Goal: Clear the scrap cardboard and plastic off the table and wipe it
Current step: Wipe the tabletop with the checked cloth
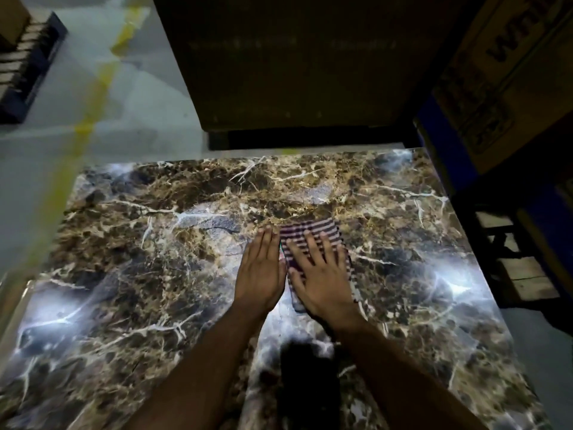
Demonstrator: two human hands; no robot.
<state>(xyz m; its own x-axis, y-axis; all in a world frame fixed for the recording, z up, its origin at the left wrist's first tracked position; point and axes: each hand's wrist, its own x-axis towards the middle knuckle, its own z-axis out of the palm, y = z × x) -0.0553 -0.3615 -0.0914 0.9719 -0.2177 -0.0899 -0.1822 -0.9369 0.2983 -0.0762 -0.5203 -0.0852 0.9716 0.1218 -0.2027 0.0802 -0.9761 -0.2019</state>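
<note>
A glossy brown marble-patterned table [155, 274] fills the lower view. A striped purple-and-white cloth [313, 228] lies flat near the table's middle. My right hand [322, 274] presses down on the cloth with fingers spread. My left hand [262, 268] lies flat on the bare tabletop just left of the cloth, fingers together, holding nothing. No scrap cardboard or plastic shows on the table surface.
A large dark cardboard box [294, 63] stands behind the table's far edge. Printed cartons [502, 72] and a wooden pallet [521, 274] sit to the right. Grey floor with a yellow line [93, 97] lies to the left, with a dark pallet [28, 66] at far left.
</note>
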